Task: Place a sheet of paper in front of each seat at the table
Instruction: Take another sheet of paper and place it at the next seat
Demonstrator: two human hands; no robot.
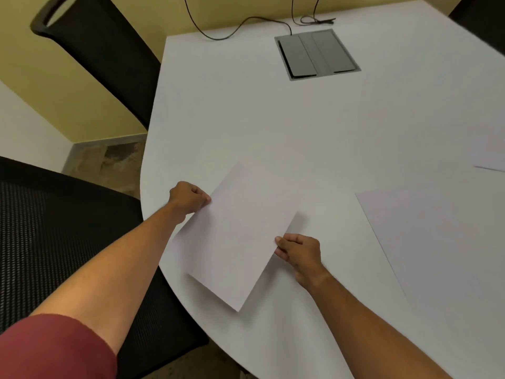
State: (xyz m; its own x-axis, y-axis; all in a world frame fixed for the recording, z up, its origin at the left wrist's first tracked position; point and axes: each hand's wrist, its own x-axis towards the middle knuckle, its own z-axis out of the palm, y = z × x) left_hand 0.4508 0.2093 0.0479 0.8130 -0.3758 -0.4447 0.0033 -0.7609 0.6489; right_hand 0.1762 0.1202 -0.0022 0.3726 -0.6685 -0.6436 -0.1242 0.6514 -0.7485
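Note:
I hold a white sheet of paper (235,236) just over the near left edge of the white table (246,119), turned at an angle. My left hand (188,198) pinches its left edge. Its right edge is pinched by my right hand (299,254). A black mesh chair (54,228) stands right beside this spot at the table's left edge. A second sheet (437,247) lies flat on the table to the right. The corner of a third sheet (492,157) shows at the right border.
Another black chair (103,58) stands at the far left side of the table, and part of a dark chair (481,20) shows at the top right. A grey cable box (317,54) is set into the tabletop, with black cables (232,31) trailing behind it.

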